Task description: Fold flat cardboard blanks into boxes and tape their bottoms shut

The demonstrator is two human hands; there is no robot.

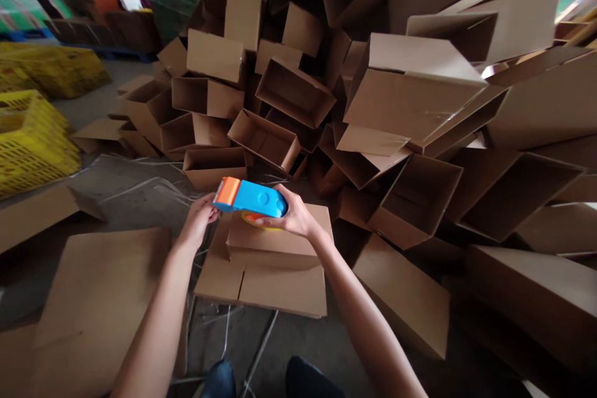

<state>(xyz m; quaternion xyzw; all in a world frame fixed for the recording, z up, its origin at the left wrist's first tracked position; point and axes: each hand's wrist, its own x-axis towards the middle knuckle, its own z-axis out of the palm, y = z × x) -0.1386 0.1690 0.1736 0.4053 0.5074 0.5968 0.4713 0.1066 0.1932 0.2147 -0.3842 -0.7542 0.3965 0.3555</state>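
My right hand (296, 214) is wrapped round the back end of a blue and orange tape dispenser (254, 196). The dispenser is held over a cardboard box (275, 239), and part of a yellow and orange roll shows beneath it. At the dispenser's orange front end is my left hand (201, 217), its fingers curled close to the edge. What those fingers pinch, if anything, is too small to make out. Under the box lie flat cardboard sheets (284, 289), one showing a slot.
A large heap of open cardboard boxes (296, 93) fills the far side and the right. Yellow plastic crates (32, 143) stand at the left. Near my left arm is a big carton (102, 298). Pale straps (261, 348) lie on the floor around my feet.
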